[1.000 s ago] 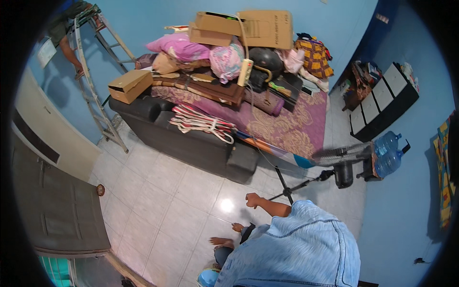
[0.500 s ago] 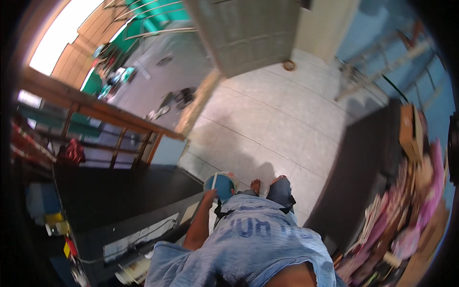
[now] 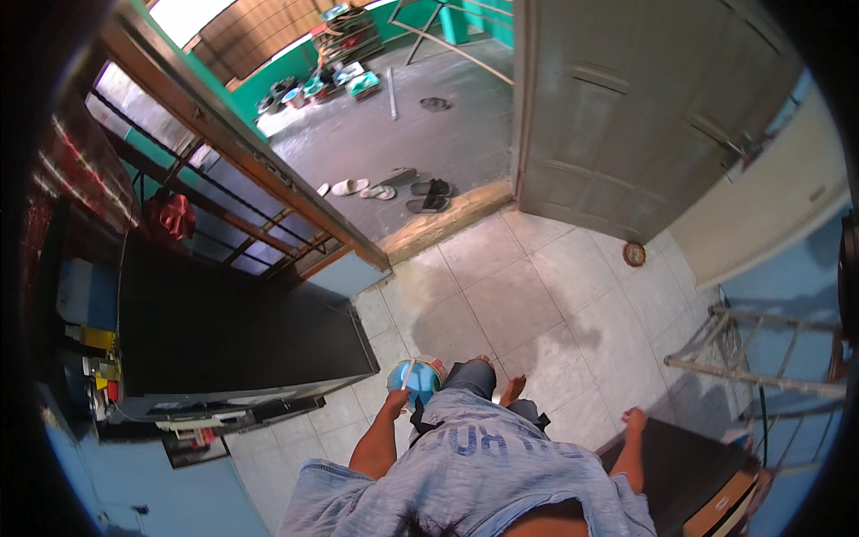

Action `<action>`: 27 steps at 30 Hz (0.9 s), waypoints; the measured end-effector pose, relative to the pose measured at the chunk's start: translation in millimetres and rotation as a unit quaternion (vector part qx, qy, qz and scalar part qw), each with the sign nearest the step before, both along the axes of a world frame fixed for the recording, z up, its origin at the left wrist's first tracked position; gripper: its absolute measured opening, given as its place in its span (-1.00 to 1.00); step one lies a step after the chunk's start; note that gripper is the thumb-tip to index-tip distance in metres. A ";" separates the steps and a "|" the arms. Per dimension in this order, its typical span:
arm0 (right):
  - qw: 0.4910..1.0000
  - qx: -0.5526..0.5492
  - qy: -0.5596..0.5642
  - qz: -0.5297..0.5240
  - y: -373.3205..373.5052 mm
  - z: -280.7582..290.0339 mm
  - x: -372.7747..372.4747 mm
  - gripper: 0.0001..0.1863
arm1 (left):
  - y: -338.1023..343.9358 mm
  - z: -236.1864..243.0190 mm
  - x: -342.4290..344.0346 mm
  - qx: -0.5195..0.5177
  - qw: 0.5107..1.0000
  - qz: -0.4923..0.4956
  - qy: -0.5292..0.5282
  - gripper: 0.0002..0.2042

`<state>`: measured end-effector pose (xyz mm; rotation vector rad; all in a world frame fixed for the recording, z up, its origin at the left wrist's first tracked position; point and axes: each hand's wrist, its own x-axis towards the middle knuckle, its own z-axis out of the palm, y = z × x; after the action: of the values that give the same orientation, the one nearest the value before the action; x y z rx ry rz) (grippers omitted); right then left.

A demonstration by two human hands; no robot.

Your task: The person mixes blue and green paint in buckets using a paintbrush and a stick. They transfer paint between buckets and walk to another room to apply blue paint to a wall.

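Head view, landmark: the bucket. Your left hand was at the near edge of the bucket, its grip closed round the white handle. The bucket was beside your left leg, blue inside with a patterned rim; you could not tell from this angle whether it held liquid.

Your right hand was well apart to the right of the bucket, with the forearm bent forward and the fingers small in view. You could not tell whether that grip was released or clenched. It was nearest the dark sofa, also right of the bucket; contact was unclear. A cardboard box showed at the sofa's far right, cut by the rim of view.

Left of the bucket and near it was a broad black surface. Farther left, past the bulk of that surface, you had a small yellow item. Beyond the bucket and to its left, a red cloth hung by the barred window.

Beyond the bucket ran the pale tiled floor, crossed by a shadow, up to a yellowish doorsill. Past the sill lay black sandals and light slippers. Beyond and right of the bucket were a panelled door and, near its foot, a round brown object. A ladder was well right of the bucket.
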<state>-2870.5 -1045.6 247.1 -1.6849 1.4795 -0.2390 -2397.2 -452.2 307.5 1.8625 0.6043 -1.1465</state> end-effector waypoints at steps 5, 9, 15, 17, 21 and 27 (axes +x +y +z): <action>0.994 0.076 -0.061 -0.044 -58.1 89.9 220.7 -0.61 | 52.4 -6.0 -52.5 0.084 0.986 0.122 0.078 -0.64; 0.987 0.000 -0.081 0.138 -79.4 44.6 313.7 -0.71 | 31.9 -47.2 -37.8 0.088 0.975 0.145 0.147 -0.60; 0.896 0.318 0.144 0.275 46.8 23.5 436.8 -0.72 | 37.0 -77.7 -59.6 0.102 0.938 0.292 0.158 -0.65; 0.854 0.080 0.206 0.472 43.4 21.7 452.7 -0.60 | 23.0 -70.1 -37.3 0.042 0.930 0.311 0.191 -0.71; 0.853 0.121 0.166 0.479 21.5 52.0 537.5 -0.67 | -2.9 -54.1 9.4 0.053 0.909 0.377 0.172 -0.76; 0.714 0.082 0.231 0.656 -98.7 42.5 702.2 -0.72 | -58.4 -37.9 135.9 0.050 0.907 0.390 0.148 -0.78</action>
<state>-2168.3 -1144.3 289.5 -2.2907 0.2338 1.1142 -2261.3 -510.6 269.6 1.2988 1.4453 -0.8472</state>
